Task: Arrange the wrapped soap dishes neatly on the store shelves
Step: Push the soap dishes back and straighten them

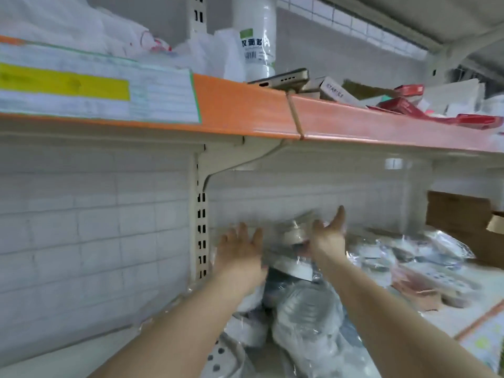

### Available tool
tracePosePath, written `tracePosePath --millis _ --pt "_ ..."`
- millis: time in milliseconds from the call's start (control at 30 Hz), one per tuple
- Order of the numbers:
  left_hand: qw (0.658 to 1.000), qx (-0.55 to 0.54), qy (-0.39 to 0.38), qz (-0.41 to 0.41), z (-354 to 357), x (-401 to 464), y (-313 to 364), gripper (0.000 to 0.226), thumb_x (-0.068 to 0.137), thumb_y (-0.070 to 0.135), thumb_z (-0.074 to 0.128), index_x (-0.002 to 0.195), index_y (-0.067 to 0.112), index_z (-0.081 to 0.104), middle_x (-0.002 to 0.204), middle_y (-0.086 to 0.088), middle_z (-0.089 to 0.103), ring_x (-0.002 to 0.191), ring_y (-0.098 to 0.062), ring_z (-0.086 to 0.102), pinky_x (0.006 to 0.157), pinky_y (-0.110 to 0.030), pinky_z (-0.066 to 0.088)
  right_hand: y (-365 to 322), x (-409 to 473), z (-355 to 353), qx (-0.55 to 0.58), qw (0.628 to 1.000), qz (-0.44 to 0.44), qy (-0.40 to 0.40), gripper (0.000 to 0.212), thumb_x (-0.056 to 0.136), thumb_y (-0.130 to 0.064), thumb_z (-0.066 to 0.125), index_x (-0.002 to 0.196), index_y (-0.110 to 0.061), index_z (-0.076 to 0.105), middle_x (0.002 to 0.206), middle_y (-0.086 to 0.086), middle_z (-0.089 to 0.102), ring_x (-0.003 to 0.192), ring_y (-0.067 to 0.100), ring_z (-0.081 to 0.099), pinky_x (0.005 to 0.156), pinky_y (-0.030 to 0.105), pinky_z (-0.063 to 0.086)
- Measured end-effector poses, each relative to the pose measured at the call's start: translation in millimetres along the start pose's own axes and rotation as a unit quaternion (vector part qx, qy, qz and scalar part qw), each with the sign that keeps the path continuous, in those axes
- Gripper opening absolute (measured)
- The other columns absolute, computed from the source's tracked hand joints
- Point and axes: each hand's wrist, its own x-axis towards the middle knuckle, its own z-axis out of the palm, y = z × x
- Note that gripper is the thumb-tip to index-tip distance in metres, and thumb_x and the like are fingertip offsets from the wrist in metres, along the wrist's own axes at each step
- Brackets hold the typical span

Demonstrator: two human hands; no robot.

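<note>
— Crinkly clear plastic covers what, nearest?
— Round wrapped soap dishes (305,317) heaped on the lower shelf (450,320).
— And the hands?
— Left hand (240,249), fingers spread, flanks the stack's top dish (293,236); right hand (328,236), fingers straight, touches it.
— Behind?
— Cardboard box (461,214), orange-edged upper shelf (245,105).

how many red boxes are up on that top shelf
3 that I can make out, all at the right end: one at the back, one in the middle, one nearest the edge. Clutter may hide more.
</note>
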Motion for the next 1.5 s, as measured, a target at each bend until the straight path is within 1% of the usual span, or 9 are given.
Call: tracePosePath --millis 67,167,367,500,700,1000,1200,1433,1500 --pt "0.997 -0.042 -0.064 -0.011 2 6 7 0.069 0.090 0.052 0.041 0.148 0.024 0.015 0.146 -0.014 0.030 0.131 -0.031 0.032 0.104 -0.039 0.027 18 7 12 -0.195 0.977 -0.063 -0.055 0.055 0.095 -0.018 0.046 0.145 -0.016 0.023 0.138 0.026 0.040 0.115 0.042 0.052 0.086 0.044 0.052" --pt "0.989 -0.135 -0.057 0.004 -11 11 3 0.060 0.091 0.048 0.042 0.144 0.027 0.023 0.142 -0.010 0.035 0.125 -0.030 0.040 0.098 -0.035 0.032 18 14 6 -0.294 0.948 -0.110 -0.045 0.050 0.095 -0.021 0.042 0.141 -0.015 0.025 0.114 0.021 0.060 0.101 0.038 0.061 0.079 0.036 0.049" --pt "0.990 -0.141 -0.026 -0.016 -46 -28 -41 0.051 0.097 0.042 0.036 0.144 0.024 0.026 0.145 -0.003 0.035 0.130 -0.022 0.034 0.105 -0.036 0.029 -8 4 -17 -0.460 0.881 -0.108 -0.023 0.045 0.093 -0.024 0.045 0.132 -0.008 0.031 0.129 0.019 0.045 0.119 0.036 0.047 0.092 0.040 0.041" --pt "0.994 -0.093 -0.013 -0.056 -75 -85 -90 0.050 0.098 0.039 0.037 0.144 0.023 0.028 0.146 -0.003 0.035 0.131 -0.022 0.034 0.106 -0.033 0.026 -30 -50 4 -0.517 0.831 -0.202 -0.033 0.041 0.093 -0.020 0.044 0.132 -0.007 0.037 0.130 0.020 0.042 0.120 0.036 0.045 0.097 0.042 0.040" --pt "0.989 -0.023 0.012 -0.145 -143 -228 -191 0.048 0.097 0.040 0.037 0.141 0.022 0.034 0.139 -0.006 0.043 0.127 -0.025 0.039 0.103 -0.036 0.030 -103 -221 95 -0.449 0.801 -0.303 -0.254 0.044 0.094 -0.028 0.045 0.135 -0.012 0.043 0.133 0.012 0.051 0.121 0.029 0.048 0.098 0.036 0.044" --pt "0.949 0.075 0.002 -0.305 -260 -485 -349 0.050 0.096 0.039 0.040 0.142 0.023 0.030 0.141 -0.005 0.041 0.127 -0.025 0.041 0.102 -0.038 0.032 -220 -528 198 -0.240 0.738 -0.477 -0.413 0.045 0.095 -0.030 0.049 0.138 -0.019 0.042 0.136 0.003 0.049 0.122 0.021 0.046 0.091 0.026 0.038" --pt "0.918 0.140 0.048 -0.367 -335 -591 -427 0.051 0.095 0.038 0.043 0.143 0.025 0.029 0.145 -0.002 0.037 0.130 -0.025 0.038 0.103 -0.036 0.031 -313 -661 226 -0.144 0.699 -0.556 -0.426 0.038 0.092 -0.025 0.054 0.127 -0.007 0.054 0.126 0.009 0.057 0.112 0.027 0.053 0.086 0.027 0.042" --pt "0.887 0.174 0.064 -0.423 -363 -680 -506 0.052 0.096 0.038 0.043 0.143 0.022 0.029 0.141 -0.004 0.041 0.127 -0.025 0.040 0.101 -0.035 0.031 -382 -755 270 -0.113 0.659 -0.621 -0.409 0.033 0.092 -0.030 0.053 0.123 -0.018 0.057 0.118 0.007 0.058 0.096 0.020 0.050 0.080 0.026 0.039" --pt "0.881 0.182 0.065 -0.433 -365 -705 -537 0.052 0.096 0.038 0.044 0.143 0.022 0.029 0.140 -0.005 0.042 0.126 -0.025 0.041 0.099 -0.035 0.033 -397 -777 293 -0.102 0.658 -0.634 -0.393 0.037 0.092 -0.031 0.054 0.127 -0.019 0.055 0.124 0.006 0.056 0.104 0.021 0.051 0.080 0.024 0.036"
